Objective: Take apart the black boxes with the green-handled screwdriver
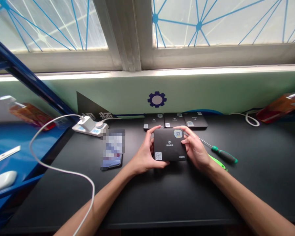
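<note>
The black counter (pixel 172 200) bears, along its back edge, a power strip (pixel 94 130) near the left corner, three black boxes (pixel 174 120) midway and a white cable (pixel 255 125) toward the right corner; farther forward lie a phone (pixel 113 147), a screwdriver (pixel 225 155) and a green tool (pixel 218 162).

The held box (pixel 170 145) looks like smooth, matt plastic, its sticker (pixel 178 133) shiny; the screwdriver (pixel 218 151) has a metal shaft (pixel 206 143) and plastic handle (pixel 225 155); the tabletop (pixel 167 200) looks smooth.

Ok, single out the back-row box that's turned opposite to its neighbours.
The right-hand box: its white label is far right and its silvery sticker near left; the left box and middle box have those swapped.
</note>
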{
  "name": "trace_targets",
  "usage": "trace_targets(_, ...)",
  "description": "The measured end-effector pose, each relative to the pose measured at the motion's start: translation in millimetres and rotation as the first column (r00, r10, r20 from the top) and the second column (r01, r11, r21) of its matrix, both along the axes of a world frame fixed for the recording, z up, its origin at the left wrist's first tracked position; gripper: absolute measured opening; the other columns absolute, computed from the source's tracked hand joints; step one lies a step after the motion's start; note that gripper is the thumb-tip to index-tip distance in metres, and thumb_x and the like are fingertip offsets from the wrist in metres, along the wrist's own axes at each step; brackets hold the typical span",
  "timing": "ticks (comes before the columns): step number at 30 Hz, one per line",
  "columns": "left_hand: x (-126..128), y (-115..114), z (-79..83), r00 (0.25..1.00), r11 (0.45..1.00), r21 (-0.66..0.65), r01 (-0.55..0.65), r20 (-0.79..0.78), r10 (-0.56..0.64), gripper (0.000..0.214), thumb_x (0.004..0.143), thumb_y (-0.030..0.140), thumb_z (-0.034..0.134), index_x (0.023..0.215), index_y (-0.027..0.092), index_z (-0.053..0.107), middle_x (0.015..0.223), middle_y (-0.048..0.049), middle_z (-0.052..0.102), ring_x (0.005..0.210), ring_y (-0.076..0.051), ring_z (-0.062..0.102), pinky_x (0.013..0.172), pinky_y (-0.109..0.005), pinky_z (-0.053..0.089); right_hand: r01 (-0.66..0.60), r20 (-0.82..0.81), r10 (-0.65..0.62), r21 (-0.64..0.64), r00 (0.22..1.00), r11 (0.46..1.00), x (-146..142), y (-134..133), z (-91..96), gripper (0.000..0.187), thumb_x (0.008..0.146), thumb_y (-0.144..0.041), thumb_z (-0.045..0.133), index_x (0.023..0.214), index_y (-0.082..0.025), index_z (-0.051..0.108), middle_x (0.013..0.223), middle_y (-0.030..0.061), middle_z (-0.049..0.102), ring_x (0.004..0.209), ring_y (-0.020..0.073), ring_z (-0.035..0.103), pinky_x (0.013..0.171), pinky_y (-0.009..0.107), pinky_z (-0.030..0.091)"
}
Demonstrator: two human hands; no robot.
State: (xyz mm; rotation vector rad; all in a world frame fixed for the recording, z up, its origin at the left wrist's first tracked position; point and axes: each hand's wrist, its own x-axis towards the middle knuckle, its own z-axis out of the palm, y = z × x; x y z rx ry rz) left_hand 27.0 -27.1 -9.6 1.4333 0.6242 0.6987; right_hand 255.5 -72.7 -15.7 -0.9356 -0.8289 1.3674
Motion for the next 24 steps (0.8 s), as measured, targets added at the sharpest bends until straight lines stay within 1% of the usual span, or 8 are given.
trace_targets(8,-5,5,-5.7,0.999,0.989,0.144,0.024,-0.046,-0.018,0.124,0.068,0.022,0.103,0.168,0.034,0.031,0.154,-0.0162,0.056,0.126,-0.032,0.070,0.098,-0.042,0.064,0.030,0.074,-0.029,-0.012,0.997,0.999,-4,-3,1.4,0.045,0.080,-0.024,0.073,0.124,-0.032,0.076,0.107,0.0008,0.081,0.079,0.0232,0.064,0.071,0.035,0.052)
trace_targets(11,-6,8,-6.5,1.000,0.979,0.202,-0.018,-0.009,0.020,0.126,0.064,0.035,0.109,0.166,0.031,0.036,0.162,-0.0181,0.053,0.143,-0.038,0.062,0.118,-0.051,0.055,0.023,0.068,-0.022,-0.016,0.997,1.000,-4,-2,-0.6,0.040,0.080,-0.024,0.074,0.120,-0.031,0.076,0.108,0.0008,0.081,0.080,0.0227,0.065,0.069,0.034,0.051)
trace_targets(14,-6,11,-2.8,0.972,0.959,0.190,-0.212,0.144,0.186,0.087,0.093,0.067,0.084,0.161,0.028,0.047,0.168,-0.0180,0.054,0.155,-0.039,0.054,0.128,-0.056,0.046,0.006,0.061,-0.005,-0.021,0.998,1.000,-2,1,-4.1,0.041,0.080,-0.024,0.073,0.121,-0.030,0.076,0.108,0.0011,0.082,0.085,0.0239,0.067,0.069,0.033,0.051)
trace_targets(15,-6,12,-0.2,0.947,0.937,0.183,-0.298,0.176,0.267,0.069,0.105,0.069,0.066,0.158,0.027,0.052,0.168,-0.0168,0.055,0.155,-0.037,0.055,0.127,-0.056,0.047,0.003,0.060,-0.001,-0.026,0.998,1.000,-1,1,-4.9,0.042,0.080,-0.025,0.073,0.121,-0.030,0.076,0.108,0.0012,0.082,0.086,0.0245,0.068,0.069,0.033,0.051)
trace_targets(17,-6,12,6.1,0.901,0.848,0.305,-0.433,0.155,0.404,0.047,0.115,0.058,0.054,0.144,0.023,0.068,0.163,-0.0148,0.062,0.154,-0.034,0.056,0.128,-0.053,0.047,0.002,0.058,0.000,-0.034,0.998,0.999,0,1,-5.2,0.041,0.080,-0.026,0.073,0.121,-0.030,0.076,0.107,0.0013,0.082,0.087,0.0253,0.069,0.069,0.034,0.052)
trace_targets(20,-7,13,11.8,0.865,0.728,0.503,-0.466,0.087,0.493,0.048,0.119,0.050,0.047,0.104,0.022,0.083,0.149,-0.0112,0.073,0.151,-0.032,0.058,0.132,-0.051,0.041,0.009,0.041,-0.008,-0.031,0.999,0.999,-2,-1,-2.3,0.037,0.080,-0.027,0.075,0.117,-0.029,0.076,0.108,0.0014,0.083,0.088,0.0259,0.071,0.071,0.035,0.053)
trace_targets(22,-8,14,9.5,0.830,0.674,0.538,-0.506,0.093,0.550,0.055,0.118,0.050,0.052,0.077,0.022,0.075,0.131,-0.0104,0.080,0.143,-0.032,0.062,0.128,-0.049,0.044,0.014,0.021,-0.014,-0.031,1.000,0.999,-3,-3,0.6,0.036,0.080,-0.026,0.075,0.117,-0.029,0.076,0.110,0.0016,0.083,0.094,0.0271,0.073,0.072,0.035,0.054)
trace_targets(24,-8,15,3.0,0.786,0.657,0.482,-0.580,0.120,0.607,0.059,0.114,0.052,0.061,0.064,0.021,0.060,0.099,-0.0086,0.079,0.116,-0.028,0.070,0.111,-0.042,0.054,0.014,0.009,-0.014,-0.030,1.000,0.999,-5,-5,3.3,0.037,0.080,-0.025,0.075,0.117,-0.028,0.077,0.111,0.0019,0.083,0.100,0.0281,0.074,0.072,0.034,0.054)
